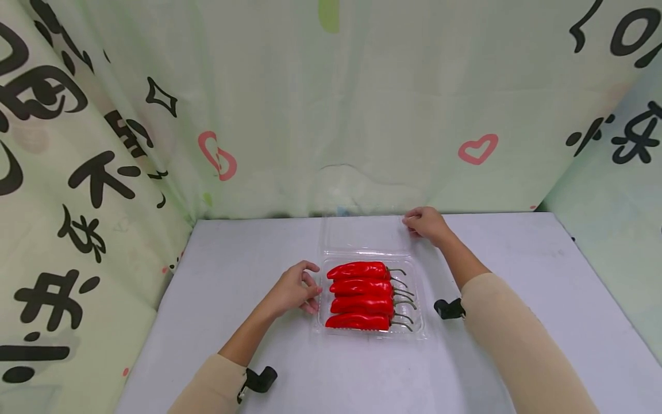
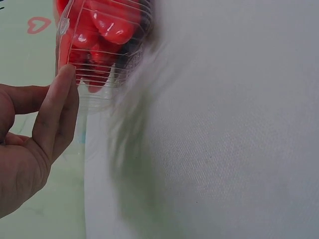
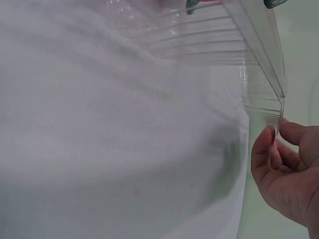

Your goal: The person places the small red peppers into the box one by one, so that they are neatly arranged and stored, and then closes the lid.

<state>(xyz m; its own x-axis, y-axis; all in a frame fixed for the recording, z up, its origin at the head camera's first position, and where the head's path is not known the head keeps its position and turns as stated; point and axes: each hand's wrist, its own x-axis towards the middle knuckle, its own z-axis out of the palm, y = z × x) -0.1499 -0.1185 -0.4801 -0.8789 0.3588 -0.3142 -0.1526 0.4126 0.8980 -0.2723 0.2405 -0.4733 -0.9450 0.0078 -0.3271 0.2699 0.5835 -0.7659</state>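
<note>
Several glossy red peppers (image 1: 362, 296) with green stems lie side by side in a clear plastic container (image 1: 421, 328) on the table. Its transparent hinged lid (image 1: 366, 234) stands raised at the far side. At the lid's far right corner, my right hand (image 1: 426, 223) pinches the edge between thumb and fingers, which the right wrist view shows with the lid (image 3: 261, 55) tilted up. My left hand (image 1: 295, 289) is at the container's left side. In the left wrist view, a fairly straight fingertip (image 2: 66, 73) touches the container wall (image 2: 102, 67).
A white-covered table (image 1: 248, 247) lies under the container. Behind it and at both sides hang pale green curtains (image 1: 279, 115) with black characters and pink hearts. Black wrist-worn devices (image 1: 261, 379) show at both sleeves.
</note>
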